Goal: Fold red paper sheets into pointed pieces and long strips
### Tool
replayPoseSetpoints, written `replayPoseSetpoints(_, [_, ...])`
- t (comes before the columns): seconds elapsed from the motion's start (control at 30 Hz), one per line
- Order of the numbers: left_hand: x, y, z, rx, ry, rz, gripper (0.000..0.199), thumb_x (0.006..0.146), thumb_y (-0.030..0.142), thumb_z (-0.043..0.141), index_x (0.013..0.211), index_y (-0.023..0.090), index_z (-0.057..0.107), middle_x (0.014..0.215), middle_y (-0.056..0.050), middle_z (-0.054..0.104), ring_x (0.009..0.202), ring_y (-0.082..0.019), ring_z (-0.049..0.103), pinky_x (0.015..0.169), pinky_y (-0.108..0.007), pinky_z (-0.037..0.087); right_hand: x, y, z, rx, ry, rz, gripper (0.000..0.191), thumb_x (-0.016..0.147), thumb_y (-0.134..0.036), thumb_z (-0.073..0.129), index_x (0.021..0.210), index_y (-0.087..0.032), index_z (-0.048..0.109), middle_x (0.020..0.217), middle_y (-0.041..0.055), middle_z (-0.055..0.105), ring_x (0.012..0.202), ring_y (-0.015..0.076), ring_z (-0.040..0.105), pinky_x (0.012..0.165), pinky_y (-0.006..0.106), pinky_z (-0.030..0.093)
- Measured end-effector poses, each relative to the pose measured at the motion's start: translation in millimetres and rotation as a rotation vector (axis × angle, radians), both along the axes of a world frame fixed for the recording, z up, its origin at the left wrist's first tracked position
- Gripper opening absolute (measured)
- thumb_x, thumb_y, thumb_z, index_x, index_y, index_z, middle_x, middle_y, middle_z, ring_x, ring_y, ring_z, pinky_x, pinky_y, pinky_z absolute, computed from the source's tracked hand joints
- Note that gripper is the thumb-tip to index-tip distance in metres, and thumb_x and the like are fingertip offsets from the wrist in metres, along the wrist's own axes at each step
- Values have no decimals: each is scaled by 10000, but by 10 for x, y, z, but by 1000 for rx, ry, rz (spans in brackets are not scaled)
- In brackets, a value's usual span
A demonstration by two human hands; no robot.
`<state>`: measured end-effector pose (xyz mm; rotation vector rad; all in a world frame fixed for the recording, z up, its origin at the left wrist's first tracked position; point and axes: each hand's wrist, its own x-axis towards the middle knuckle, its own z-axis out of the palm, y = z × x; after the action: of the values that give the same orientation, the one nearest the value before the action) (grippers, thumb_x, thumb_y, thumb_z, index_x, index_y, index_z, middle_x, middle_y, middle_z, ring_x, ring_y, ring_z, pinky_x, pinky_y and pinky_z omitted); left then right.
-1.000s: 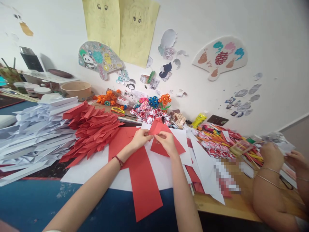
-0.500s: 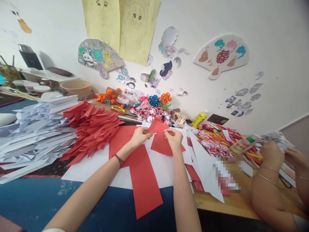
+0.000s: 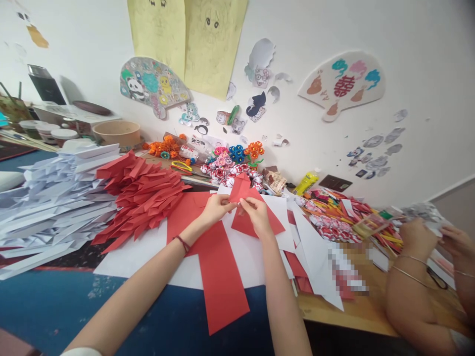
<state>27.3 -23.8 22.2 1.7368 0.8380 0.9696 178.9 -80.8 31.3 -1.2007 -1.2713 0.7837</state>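
My left hand is closed, thumb and fingers pinching the left edge of a partly folded red paper. Close beside it, my right hand is also closed, its fingertips pinching the same paper. The paper's folded upper part points away from me, and a wider red flap spreads under my right hand. Flat red sheets lie beneath my left forearm, one reaching over the table's front edge. They rest on large white paper.
At left are piles of folded white strips and folded red strips. Paper flowers and scissors lie at the back. Loose white sheets are to the right. Another person's hands work at the far right.
My right hand has moved left, its fingertips now meeting my left hand's. The upper part of the red paper has become a narrower, folded shape. My left hand stays about where it was.
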Motion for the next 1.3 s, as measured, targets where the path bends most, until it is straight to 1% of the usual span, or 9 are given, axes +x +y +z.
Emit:
replayPoseSetpoints(0.1, [-43,-25,27,236,117,20,251,784,373,634,911,157,618,722,-13,646,565,-116,531,511,-219,341,53,22,-30,15,23,-51,358,784,-532,619,708,-183,645,628,27,623,553,151,556,564,284,466])
replayPoseSetpoints(0.2, [-120,-81,95,608,292,130,358,834,226,574,1190,227,542,1034,-51,638,792,-160,592,617,-238,379,112,34,-56,9,13,-67,333,793,-503,618,700,-184,637,591,18,605,534,147,551,545,275,448])
replayPoseSetpoints(0.3, [-192,-109,139,868,453,85,290,896,144,451,1139,240,578,1075,-71,606,853,-172,574,663,-256,378,146,33,-68,0,-23,-68,322,799,-484,616,683,-183,629,584,19,602,544,151,555,546,271,444])
replayPoseSetpoints(0.47, [-239,-58,113,1028,545,66,272,937,147,385,1053,224,619,1042,-74,616,821,-166,551,687,-272,373,145,11,-53,15,-99,-75,304,806,-468,612,702,-184,641,565,11,584,561,161,555,569,279,453])
replayPoseSetpoints(0.57, [-216,-47,109,1008,490,85,250,956,211,394,1027,218,634,1038,-69,615,863,-168,557,732,-275,379,110,-7,-17,23,-93,-81,308,792,-479,629,706,-184,643,580,14,590,577,168,557,582,286,462])
replayPoseSetpoints(0.77, [-139,-63,159,711,162,167,180,933,304,485,918,216,641,943,-39,575,851,-152,555,726,-253,416,-5,-81,109,72,-63,-60,298,802,-464,632,708,-181,634,611,17,607,613,165,573,626,285,477])
replayPoseSetpoints(0.93, [-117,-25,209,613,-53,144,135,881,323,582,927,205,631,948,-41,587,860,-148,545,710,-250,430,-44,-129,175,113,-9,-24,214,811,-392,654,764,-184,673,660,10,630,626,147,583,654,283,480])
replayPoseSetpoints(1.17, [-93,-100,256,494,-141,55,139,893,312,560,927,193,624,911,-19,669,726,-105,567,643,-222,426,-52,-126,177,109,51,6,169,791,-350,687,809,-183,706,686,15,647,643,145,599,656,289,503])
replayPoseSetpoints(1.3, [-81,-126,249,444,-184,90,136,868,299,589,926,185,637,886,-22,674,727,-111,577,630,-218,422,-70,-121,175,90,91,13,185,772,-351,705,819,-173,710,684,20,660,607,144,610,620,288,509])
